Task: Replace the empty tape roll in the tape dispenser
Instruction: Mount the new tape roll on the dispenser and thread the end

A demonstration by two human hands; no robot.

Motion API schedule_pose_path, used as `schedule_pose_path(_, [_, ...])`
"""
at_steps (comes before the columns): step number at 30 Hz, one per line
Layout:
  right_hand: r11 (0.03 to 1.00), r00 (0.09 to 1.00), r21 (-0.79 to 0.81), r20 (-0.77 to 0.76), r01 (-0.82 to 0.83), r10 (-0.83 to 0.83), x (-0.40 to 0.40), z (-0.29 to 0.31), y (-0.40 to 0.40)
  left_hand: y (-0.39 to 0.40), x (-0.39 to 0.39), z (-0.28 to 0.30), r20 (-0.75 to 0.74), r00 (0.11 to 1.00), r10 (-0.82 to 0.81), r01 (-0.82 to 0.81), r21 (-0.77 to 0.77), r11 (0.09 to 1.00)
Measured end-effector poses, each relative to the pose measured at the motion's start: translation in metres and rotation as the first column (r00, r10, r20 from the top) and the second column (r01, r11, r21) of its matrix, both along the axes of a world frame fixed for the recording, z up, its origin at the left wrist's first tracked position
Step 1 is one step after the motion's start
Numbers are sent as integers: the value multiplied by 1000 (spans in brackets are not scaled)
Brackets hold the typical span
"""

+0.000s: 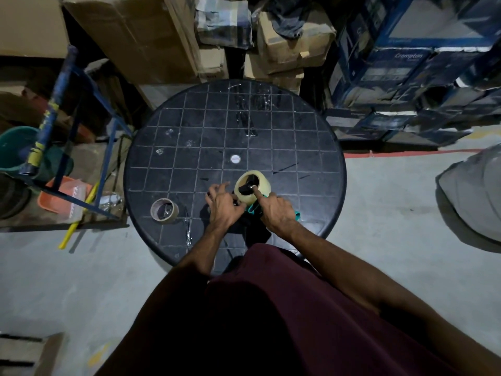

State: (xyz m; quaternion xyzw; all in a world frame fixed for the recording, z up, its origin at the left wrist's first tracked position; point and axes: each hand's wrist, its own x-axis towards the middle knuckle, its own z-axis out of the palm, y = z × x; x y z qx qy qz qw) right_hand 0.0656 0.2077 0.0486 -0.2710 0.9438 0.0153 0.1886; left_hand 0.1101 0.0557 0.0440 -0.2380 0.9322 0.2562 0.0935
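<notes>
A full pale-yellow tape roll [260, 185] sits on the black and teal tape dispenser [253, 210] near the front of the round black table [189, 126]. My right hand [276, 213] grips the dispenser, its index finger stretched onto the roll's black hub. My left hand [223, 206] holds the dispenser's left side with curled fingers. The empty brown cardboard tape core [164, 209] lies flat on the table to the left of my hands.
Scraps of clear tape stick to the table's far half [252, 104]. Cardboard boxes [141, 36] and blue cartons [412, 63] are stacked behind. A blue metal frame [67, 147], a green bucket [13, 147] and an orange tray [62, 199] stand at the left.
</notes>
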Motion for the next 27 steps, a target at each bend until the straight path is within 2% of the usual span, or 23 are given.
schedule_pose_path(4, [999,999,3,-3,-40,40,2,-1,-4,-8,3,-1,8,998,-70,70,-40,997])
schedule_pose_path(6, [999,999,2,-5,-54,54,2,-2,-6,-11,4,-2,-4,999,-43,43,-10,999])
schedule_pose_path(8, [997,997,16,-14,-73,73,2,-2,-9,-11,4,-3,-17,998,60,-59,62,996])
schedule_pose_path(10, [995,995,30,-40,-91,92,1,-1,-12,-10,3,-5,-20,968,249,-240,196,951])
schedule_pose_path(14, [991,986,34,-103,-127,130,-2,2,-23,-3,-4,-2,-3,833,553,-513,372,774])
schedule_pose_path(17, [991,981,12,-138,-133,134,-4,6,-31,6,-15,8,100,632,768,-679,548,488])
schedule_pose_path(18, [990,980,3,-147,-138,137,-4,6,-34,8,-17,10,145,577,804,-711,574,406])
schedule_pose_path(19, [989,978,-2,-152,-145,143,-5,7,-36,8,-19,11,168,548,820,-726,582,366])
schedule_pose_path(21, [988,974,1,-167,-157,155,-6,7,-37,8,-21,10,178,571,802,-722,573,387])
schedule_pose_path(24, [985,970,1,-175,-171,168,-9,7,-36,2,-20,7,189,655,731,-698,520,492])
schedule_pose_path(27, [988,973,-13,-174,-155,150,-11,6,-35,-5,-20,4,200,703,683,-679,473,561])
